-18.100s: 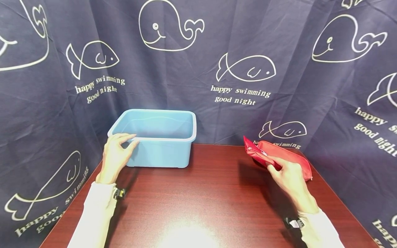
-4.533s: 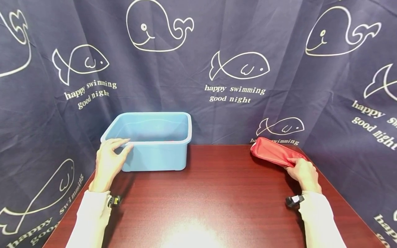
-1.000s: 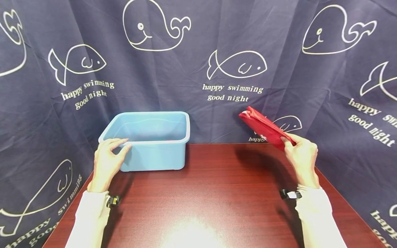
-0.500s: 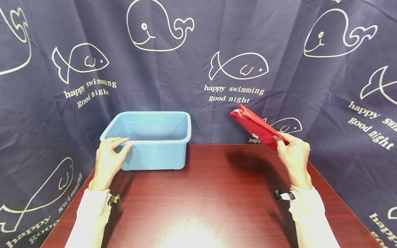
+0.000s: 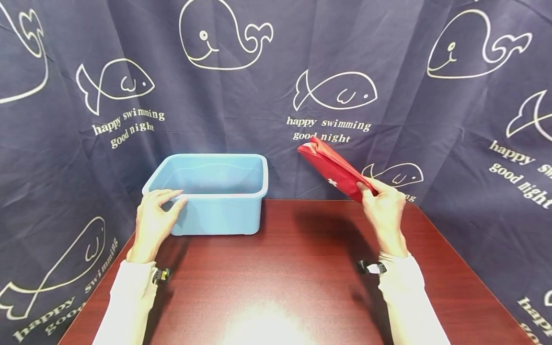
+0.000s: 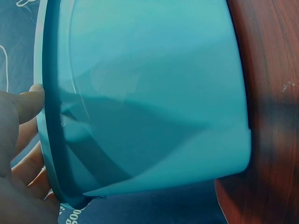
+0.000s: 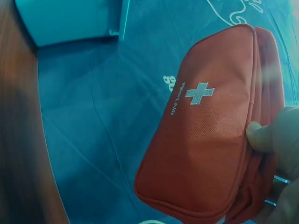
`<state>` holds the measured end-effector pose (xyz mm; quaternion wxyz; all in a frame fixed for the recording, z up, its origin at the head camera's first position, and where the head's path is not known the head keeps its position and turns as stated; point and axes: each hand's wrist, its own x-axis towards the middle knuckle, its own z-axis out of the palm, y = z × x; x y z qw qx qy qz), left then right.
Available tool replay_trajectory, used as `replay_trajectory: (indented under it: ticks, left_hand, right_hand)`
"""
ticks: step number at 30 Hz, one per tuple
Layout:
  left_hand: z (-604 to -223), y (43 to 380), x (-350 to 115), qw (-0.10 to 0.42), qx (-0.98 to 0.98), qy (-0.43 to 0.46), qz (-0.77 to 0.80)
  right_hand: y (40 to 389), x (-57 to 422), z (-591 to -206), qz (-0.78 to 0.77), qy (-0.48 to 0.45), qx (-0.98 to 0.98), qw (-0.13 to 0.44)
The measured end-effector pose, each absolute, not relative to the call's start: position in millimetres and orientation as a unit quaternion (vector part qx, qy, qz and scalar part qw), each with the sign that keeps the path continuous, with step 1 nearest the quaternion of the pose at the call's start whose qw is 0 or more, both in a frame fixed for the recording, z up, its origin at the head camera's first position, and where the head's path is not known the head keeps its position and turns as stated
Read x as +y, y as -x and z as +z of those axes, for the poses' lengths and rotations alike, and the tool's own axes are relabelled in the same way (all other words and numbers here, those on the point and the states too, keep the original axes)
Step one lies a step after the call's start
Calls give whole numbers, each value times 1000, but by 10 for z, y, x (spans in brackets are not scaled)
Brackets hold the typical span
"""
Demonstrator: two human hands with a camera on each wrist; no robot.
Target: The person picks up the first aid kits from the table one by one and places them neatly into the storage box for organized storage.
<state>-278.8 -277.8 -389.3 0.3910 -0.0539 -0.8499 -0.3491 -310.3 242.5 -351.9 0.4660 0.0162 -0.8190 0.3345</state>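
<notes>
My right hand (image 5: 384,211) pinches a red first-aid pouch (image 5: 334,167) by its edge and holds it above the table, tilted. In the right wrist view the first-aid pouch (image 7: 201,126) shows a pale cross and lettering, the thumb pressing its zipped side. At the left stands a light blue plastic bin (image 5: 220,215), upright on the table. My left hand (image 5: 155,220) grips its front left rim. Seen from the left wrist, the thumb and fingers (image 6: 29,105) lie at the bin's rim (image 6: 46,135). The bin's floor is hidden behind its front wall.
The reddish-brown wooden table (image 5: 263,268) has a bright glare near its front. Dark blue curtains (image 5: 241,110) printed with fish and whales hang around its back and sides, close behind the bin.
Some 18 seconds ago the right hand held a flat red item beside the pouch; later red showed inside the bin. The pouch has since been lifted and moved left. The left hand stays put.
</notes>
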Motion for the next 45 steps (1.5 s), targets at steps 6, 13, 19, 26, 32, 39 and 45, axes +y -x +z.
replay_trajectory:
  ticks: [6,13,19,26,32,39,45]
  left_hand:
    - [-3881,2805,-2796,396,-849,57,-346]
    - [-3881,2798,-2805,395,-850,54,-345]
    - [-3861,2788,-2796,394,-849,54,-348]
    - [-3873,2794,-2792,391,-850,50,-349]
    - [-3884,2799,-2797,391,-851,52,-348]
    - [-3879,2790,-2783,390,-850,51,-350]
    - [-3875,2788,-2774,389,-850,51,-351]
  right_hand:
    - [3147,2226,-3495,350,-35,-806,477]
    - [3199,1994,-3381,382,-69,-788,477]
    - [3205,1797,-3241,395,-85,-781,476]
    - [3242,1585,-3188,397,-92,-785,466]
    - [3267,1424,-3193,409,-96,-789,449]
    - [3326,1272,-3207,416,-108,-786,444]
    - [3360,1161,-3200,424,-121,-779,445]
